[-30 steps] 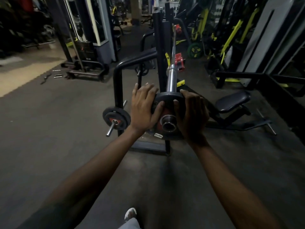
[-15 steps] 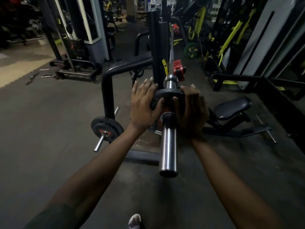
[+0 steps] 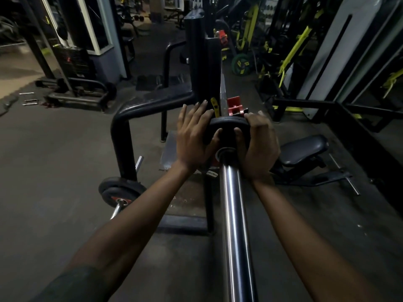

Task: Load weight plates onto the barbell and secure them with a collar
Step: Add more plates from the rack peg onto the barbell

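A small black weight plate point(image 3: 227, 124) sits on the shiny steel sleeve of the barbell point(image 3: 234, 214), which runs from the bottom of the view up to the rack. My left hand point(image 3: 194, 136) presses flat against the plate's left side, thumb on its face. My right hand point(image 3: 258, 144) wraps the plate's right edge, thumb on its face too. A red collar-like piece point(image 3: 234, 105) shows just behind the plate, near the black rack upright point(image 3: 204, 62). The plate's lower half is hidden by my hands.
Another black plate point(image 3: 121, 191) hangs on a storage peg at the lower left of the rack frame point(image 3: 122, 136). A padded black bench seat point(image 3: 303, 150) stands to the right. Yellow-and-black machines and a green plate point(image 3: 241, 65) fill the far right.
The plate has slid further along the sleeve toward the rack, both hands pushing it. More of the bare sleeve now shows in front of the plate.
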